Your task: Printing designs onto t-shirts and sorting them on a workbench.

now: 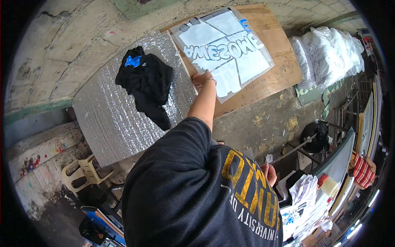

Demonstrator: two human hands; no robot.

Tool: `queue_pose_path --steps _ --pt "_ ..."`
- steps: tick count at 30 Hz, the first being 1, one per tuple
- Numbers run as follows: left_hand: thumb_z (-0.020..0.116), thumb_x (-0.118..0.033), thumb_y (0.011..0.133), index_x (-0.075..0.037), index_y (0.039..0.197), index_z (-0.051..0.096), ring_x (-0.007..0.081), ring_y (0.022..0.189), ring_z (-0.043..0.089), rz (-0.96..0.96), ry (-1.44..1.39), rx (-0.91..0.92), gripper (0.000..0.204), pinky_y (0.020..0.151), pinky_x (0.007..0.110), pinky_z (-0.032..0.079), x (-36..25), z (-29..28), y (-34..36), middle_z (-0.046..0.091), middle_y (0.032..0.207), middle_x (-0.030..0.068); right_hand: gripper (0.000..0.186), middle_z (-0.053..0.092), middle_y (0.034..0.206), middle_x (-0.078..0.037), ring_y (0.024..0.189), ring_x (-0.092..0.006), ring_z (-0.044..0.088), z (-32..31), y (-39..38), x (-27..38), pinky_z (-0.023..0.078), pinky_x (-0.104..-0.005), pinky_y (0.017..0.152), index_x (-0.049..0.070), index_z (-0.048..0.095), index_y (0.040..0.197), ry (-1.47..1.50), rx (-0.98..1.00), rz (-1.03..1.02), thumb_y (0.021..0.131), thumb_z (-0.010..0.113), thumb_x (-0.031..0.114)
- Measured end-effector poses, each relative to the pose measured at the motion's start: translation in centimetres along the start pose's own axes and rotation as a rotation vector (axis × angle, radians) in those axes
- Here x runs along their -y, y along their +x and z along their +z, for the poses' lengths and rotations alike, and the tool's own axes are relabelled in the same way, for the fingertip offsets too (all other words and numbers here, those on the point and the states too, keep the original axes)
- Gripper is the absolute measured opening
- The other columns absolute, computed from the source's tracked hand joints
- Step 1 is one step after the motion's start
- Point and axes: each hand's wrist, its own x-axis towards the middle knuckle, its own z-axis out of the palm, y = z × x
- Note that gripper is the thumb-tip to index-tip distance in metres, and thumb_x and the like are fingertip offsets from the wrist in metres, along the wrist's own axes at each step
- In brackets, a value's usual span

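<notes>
My left arm stretches over a wooden board [284,66]. My left hand [203,79] is at the near left edge of a clear film sheet [269,62], its fingers bent at the edge. The sheet carries white printed panels, large outlined lettering and a little blue. Left of it, a black garment [144,84] with a blue print lies crumpled on a silver foil-covered table [103,119]. My right hand [270,174] is low beside my torso, partly hidden by my shirt. Its fingers look pinched at a small white scrap [268,158].
White plastic-wrapped bundles [333,53] are stacked beyond the board's right end. A beige plastic chair [86,175] stands below the foil table. White printed shirts [302,201] lie on a table at lower right, near a black bag [316,135]. Another person in red stripes [364,172] is farther right.
</notes>
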Motion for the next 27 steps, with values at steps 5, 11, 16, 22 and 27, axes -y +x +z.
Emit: queue_pose_path --steps 5,11,16,22,27 --pt "0.064 -0.034 0.078 -0.001 0.088 0.065 0.0356 0.087 0.064 0.221 -0.076 0.368 0.034 0.078 0.045 0.051 -1.6 -2.4 0.4 0.067 0.092 0.0185 0.030 0.058 0.066 0.001 0.059 -0.0031 0.048 0.7 -0.2 0.6 0.038 -0.0206 0.053 0.001 0.061 0.078 -0.040 -0.119 -0.007 0.098 0.056 0.023" --pt "0.056 -0.026 0.083 0.005 0.071 0.058 0.0377 0.068 0.059 0.673 -0.594 0.748 0.033 0.064 0.045 0.044 -7.8 -3.8 -6.0 0.063 0.072 0.0220 0.026 0.060 0.070 -0.001 0.063 -0.0069 0.053 1.4 -0.4 0.6 0.042 -0.0219 0.060 -0.001 0.061 0.084 -0.013 -0.137 0.003 0.097 0.057 0.020" --pt "0.064 -0.026 0.084 -0.001 0.066 0.054 0.0304 0.057 0.057 1.128 -0.684 1.136 0.032 0.054 0.039 0.043 -11.0 -11.5 -19.4 0.057 0.063 0.0131 0.008 0.061 0.092 -0.011 0.088 -0.0194 0.058 0.1 -1.6 5.4 0.045 -0.0286 0.081 -0.003 0.060 0.090 -0.318 -0.209 -0.281 0.092 0.059 0.005" --pt "0.063 -0.018 0.079 -0.005 0.062 0.056 0.0342 0.066 0.057 1.745 -0.675 1.453 0.023 0.060 0.044 0.045 -4.8 -23.6 -32.1 0.057 0.062 0.0129 0.075 0.047 0.137 -0.017 0.126 -0.0339 0.045 -2.5 0.0 13.9 0.038 -0.0405 0.103 0.004 0.039 0.140 -0.838 -0.597 -0.500 0.074 0.076 0.011" --pt "0.064 -0.018 0.071 -0.007 0.061 0.062 0.0280 0.073 0.058 2.068 -0.748 1.689 0.015 0.065 0.042 0.045 7.1 -34.9 -40.8 0.062 0.067 0.0076 0.089 0.058 0.125 -0.012 0.118 -0.0308 0.051 -9.8 -5.8 11.7 0.037 -0.0390 0.102 0.005 0.026 0.147 -0.620 -0.893 -0.297 0.072 0.075 0.010"
